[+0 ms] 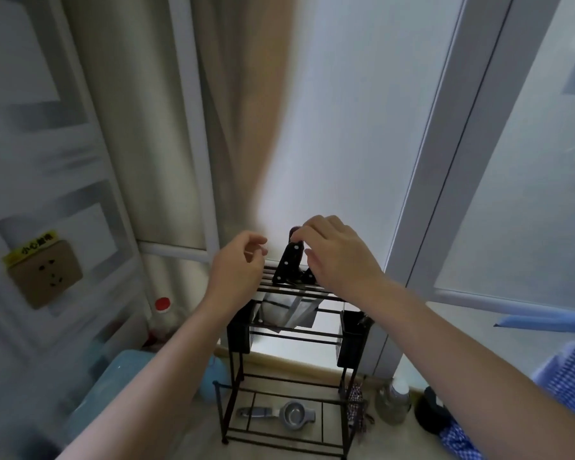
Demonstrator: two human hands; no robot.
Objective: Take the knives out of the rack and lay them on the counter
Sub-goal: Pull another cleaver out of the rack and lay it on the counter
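Pinching a knife handle (290, 264) is the right hand (337, 257), rack (289, 330) below.

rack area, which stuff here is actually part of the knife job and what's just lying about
Part of the job:
- black wire rack
- knives standing in its top slots
- right hand closing on a knife handle
- left hand beside the rack

Just lying about:
- metal squeezer
- red-capped bottle
- wall socket
- blue tub
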